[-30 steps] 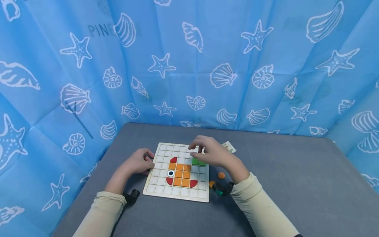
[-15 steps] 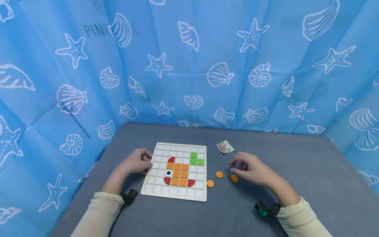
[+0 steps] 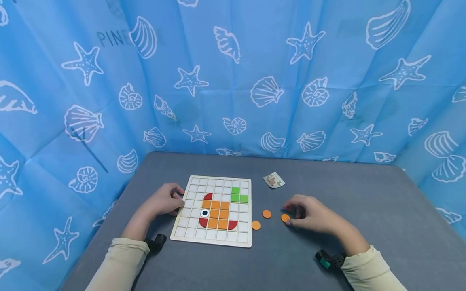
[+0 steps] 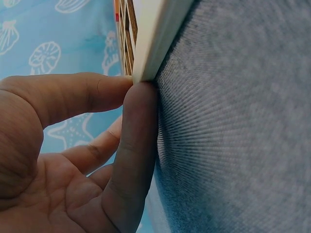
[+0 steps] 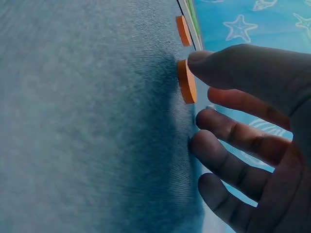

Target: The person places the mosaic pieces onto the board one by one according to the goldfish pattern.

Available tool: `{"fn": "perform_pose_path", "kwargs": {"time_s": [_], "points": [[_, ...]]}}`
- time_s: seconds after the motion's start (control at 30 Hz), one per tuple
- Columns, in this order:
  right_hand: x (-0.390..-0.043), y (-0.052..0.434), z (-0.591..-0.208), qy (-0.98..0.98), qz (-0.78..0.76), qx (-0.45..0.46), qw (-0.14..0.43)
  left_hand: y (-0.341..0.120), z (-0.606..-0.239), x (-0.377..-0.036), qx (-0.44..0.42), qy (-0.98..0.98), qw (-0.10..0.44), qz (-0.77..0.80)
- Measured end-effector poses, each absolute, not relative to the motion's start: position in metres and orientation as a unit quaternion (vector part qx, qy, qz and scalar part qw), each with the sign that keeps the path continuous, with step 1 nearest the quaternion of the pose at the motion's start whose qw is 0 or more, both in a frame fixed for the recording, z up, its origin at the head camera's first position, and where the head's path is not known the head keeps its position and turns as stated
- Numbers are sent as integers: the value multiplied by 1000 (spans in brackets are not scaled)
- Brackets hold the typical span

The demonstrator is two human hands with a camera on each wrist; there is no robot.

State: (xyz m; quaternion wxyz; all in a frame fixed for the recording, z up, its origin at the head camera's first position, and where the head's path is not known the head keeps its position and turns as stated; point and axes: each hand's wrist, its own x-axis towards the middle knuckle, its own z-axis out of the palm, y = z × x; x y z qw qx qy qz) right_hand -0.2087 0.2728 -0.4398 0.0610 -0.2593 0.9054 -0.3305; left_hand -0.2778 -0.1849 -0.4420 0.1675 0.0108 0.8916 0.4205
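Note:
A wooden grid board [image 3: 231,238] lies on the grey table, with orange squares [image 3: 215,214], red quarter-round pieces [image 3: 203,222], a black-and-white eye disc [image 3: 205,213] and green squares [image 3: 235,198] set in it. At its left edge my left hand [image 3: 165,201] pinches the rim; the left wrist view shows the thumb [image 4: 92,94] above and a finger [image 4: 138,116] against the side. To the right of the board, my right hand [image 3: 313,215] has its thumb [image 5: 214,65] at the top of an orange disc [image 5: 186,82], the other fingers spread and loosely bent around nothing.
Two more orange discs lie between the board and my right hand, the nearer disc [image 3: 256,225] close to the board's edge. A small printed card [image 3: 274,180] rests behind them. A blue shell-patterned curtain [image 3: 233,89] hangs behind the table [image 3: 364,194].
My right hand has moved from above the board, over the green squares, rightward and down to the rightmost orange disc. The left hand stays at the board's edge.

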Motion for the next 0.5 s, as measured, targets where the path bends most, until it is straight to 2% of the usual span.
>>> {"fn": "perform_pose_path", "kwargs": {"time_s": [0.5], "points": [[-208,270,-440,906,-330,-248,90,-185,-441,-277,8,891,171,421]]}}
